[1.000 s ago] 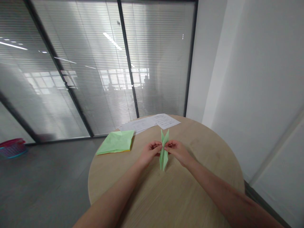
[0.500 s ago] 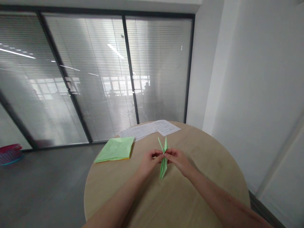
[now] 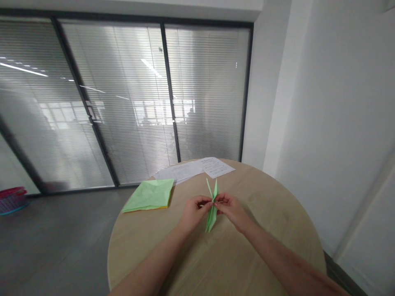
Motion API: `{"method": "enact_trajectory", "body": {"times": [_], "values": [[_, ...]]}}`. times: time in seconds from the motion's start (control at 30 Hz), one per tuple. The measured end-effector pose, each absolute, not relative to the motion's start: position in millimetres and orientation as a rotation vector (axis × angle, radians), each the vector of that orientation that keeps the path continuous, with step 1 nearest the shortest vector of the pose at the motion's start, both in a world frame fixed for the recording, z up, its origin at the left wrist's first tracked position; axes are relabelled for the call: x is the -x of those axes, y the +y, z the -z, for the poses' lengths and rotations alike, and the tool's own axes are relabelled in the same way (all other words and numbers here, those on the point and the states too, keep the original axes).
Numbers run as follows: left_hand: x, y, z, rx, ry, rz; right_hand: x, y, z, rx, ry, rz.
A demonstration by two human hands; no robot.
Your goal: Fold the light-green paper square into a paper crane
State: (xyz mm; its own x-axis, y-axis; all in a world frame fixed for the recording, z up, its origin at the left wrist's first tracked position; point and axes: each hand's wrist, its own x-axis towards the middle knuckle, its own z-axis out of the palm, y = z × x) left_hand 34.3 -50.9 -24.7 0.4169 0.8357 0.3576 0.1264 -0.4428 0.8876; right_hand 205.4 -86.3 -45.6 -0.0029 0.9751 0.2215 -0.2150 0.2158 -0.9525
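Between my two hands is a narrow piece of folded green paper [image 3: 212, 220], pinched at its middle. Two pointed ends spread upward in a V, and the lower part hangs toward me with its layers slightly parted. My left hand [image 3: 195, 209] grips it from the left, thumb and fingers closed at the pinch. From the right, my right hand [image 3: 231, 209] holds the same spot between thumb and fingertips. The fingertips partly hide the paper's centre. Both hands are just above the round wooden table [image 3: 247, 263].
A stack of green paper sheets [image 3: 151, 194], with a yellow edge underneath, lies at the table's left. Printed white sheets [image 3: 216, 167] overlap at the far edge. A pink and blue basket [image 3: 12, 201] stands on the floor at left. Glass partitions and a white wall surround the table.
The lower layers of the folded green paper have parted a little more. Both hands keep their pinch at its middle, and the view has tilted very slightly.
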Motion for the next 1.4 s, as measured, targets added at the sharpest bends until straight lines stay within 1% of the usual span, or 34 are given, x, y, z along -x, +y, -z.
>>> {"method": "enact_trajectory", "body": {"times": [0.4, 0.73, 0.87, 1.2, 1.4], "values": [[-35.6, -49.9, 24.8, -1.606, 0.709, -1.039, -208.9, -82.9, 47.5, 0.944, -1.262, -1.067], [-33.6, -53.0, 20.1, -1.45, 0.708, -1.02, -207.4, -79.2, 50.4, 0.853, -1.188, -1.084], [-34.5, -56.2, 17.8, -1.44, 0.677, -1.007, -209.5, -78.2, 51.3, 0.909, -1.225, -1.007], [-35.1, -57.8, 16.8, -1.453, 0.669, -0.996, -208.8, -84.0, 44.6, 0.939, -1.22, -1.07], [-35.4, -59.5, 15.4, -1.463, 0.666, -0.992, -209.4, -85.8, 40.7, 0.996, -1.285, -1.012]]}}
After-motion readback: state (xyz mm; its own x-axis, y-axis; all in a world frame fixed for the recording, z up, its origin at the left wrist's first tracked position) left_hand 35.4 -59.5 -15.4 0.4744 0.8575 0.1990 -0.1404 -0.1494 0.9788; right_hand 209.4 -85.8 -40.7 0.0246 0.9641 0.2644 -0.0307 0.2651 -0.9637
